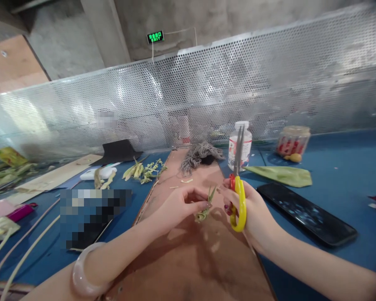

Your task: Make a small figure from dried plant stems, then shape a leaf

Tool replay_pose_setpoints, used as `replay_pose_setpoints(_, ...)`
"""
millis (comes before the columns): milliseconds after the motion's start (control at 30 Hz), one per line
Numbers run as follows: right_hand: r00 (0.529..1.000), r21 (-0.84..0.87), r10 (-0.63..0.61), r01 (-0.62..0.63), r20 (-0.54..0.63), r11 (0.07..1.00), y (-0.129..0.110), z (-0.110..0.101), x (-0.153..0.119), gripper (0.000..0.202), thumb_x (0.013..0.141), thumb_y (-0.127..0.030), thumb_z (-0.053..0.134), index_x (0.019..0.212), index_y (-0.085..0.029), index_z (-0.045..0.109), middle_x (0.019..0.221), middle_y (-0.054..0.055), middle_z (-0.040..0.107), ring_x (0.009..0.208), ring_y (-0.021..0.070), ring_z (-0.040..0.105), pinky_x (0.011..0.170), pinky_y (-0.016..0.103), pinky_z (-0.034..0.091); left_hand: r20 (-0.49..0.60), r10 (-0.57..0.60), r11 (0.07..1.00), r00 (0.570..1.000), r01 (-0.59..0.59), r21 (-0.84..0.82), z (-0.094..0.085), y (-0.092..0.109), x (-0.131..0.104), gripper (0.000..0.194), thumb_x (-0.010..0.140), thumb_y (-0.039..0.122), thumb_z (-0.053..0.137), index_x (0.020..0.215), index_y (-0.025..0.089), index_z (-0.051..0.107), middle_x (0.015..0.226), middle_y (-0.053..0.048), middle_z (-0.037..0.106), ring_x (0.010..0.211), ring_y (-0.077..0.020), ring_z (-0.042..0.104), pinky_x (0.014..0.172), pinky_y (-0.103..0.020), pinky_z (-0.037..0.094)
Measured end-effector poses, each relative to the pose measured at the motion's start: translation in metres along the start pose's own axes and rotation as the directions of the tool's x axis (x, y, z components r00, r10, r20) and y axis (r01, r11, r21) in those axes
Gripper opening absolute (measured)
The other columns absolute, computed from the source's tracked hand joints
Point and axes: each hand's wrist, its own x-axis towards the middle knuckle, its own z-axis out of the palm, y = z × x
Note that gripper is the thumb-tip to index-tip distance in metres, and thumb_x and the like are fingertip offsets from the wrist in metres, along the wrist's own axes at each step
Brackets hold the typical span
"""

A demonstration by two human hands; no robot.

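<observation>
The left hand [192,200] pinches a small green leafy piece [202,215] between thumb and fingers, its pointed blades sticking up past the fingertips; the right hand [238,202], near it but apart, has a pair of scissors [239,188] hooked on it, the yellow and red handles against the fingers and the metal blades pointing up and away; whether the right thumb and finger also grip something fine, I cannot tell; the leafy piece is above a long brown board [188,259], which runs away from the person over a blue tabletop [301,267]; a pale bangle [89,269] circles the left forearm. Farther along the board lie a few pale scraps [186,181] and, at its far end, a tangle of grey cord [199,156]; just right of the board stands a white bottle [243,150], partly behind the scissor blades, with a broad green leaf [282,175] lying beside it and a black phone [307,213] nearer the person; beyond the leaf is a clear jar [293,141] with red marks, a small yellowish object [293,157] at its foot; left of the board lie yellow-green leafy sprigs [144,170], a black sheet [119,151] and a dark flat object [97,221], partly blurred out; behind everything rises a perforated metal screen [207,92], with a lit green exit sign [155,37] above it.
</observation>
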Motion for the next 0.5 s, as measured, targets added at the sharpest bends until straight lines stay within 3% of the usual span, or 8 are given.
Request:
replay_pose_setpoints(167,0.998,-0.034,-0.065,0.065,0.019,0.997,-0.0010,0.0001,0.0017,0.045,0.056,-0.037,0.080,0.087,-0.023,0.050,0.065,-0.008,0.052,0.047,0.0054,0.043,0.044,0.019,0.037,-0.025,-0.004,1.000,1.000,0.004,0.003,-0.0002,-0.0001,0.0013,0.020,0.069,0.029,0.072,0.083,0.015,0.065,0.084,-0.004,0.068,0.075,-0.0140,0.061,0.072,-0.026,0.046)
replay_pose_setpoints(500,0.968,-0.097,-0.164,0.184,0.189,0.978,0.0030,0.0006,0.0005,0.033,0.068,-0.036,0.074,0.087,-0.024,0.050,0.082,-0.002,0.060,0.054,0.0086,0.048,0.047,0.021,0.039,-0.004,0.041,0.994,0.999,-0.042,-0.104,-0.0015,-0.0086,0.0041,0.019,0.068,0.027,0.073,0.080,0.015,0.065,0.080,-0.003,0.067,0.073,-0.0135,0.061,0.072,-0.027,0.045)
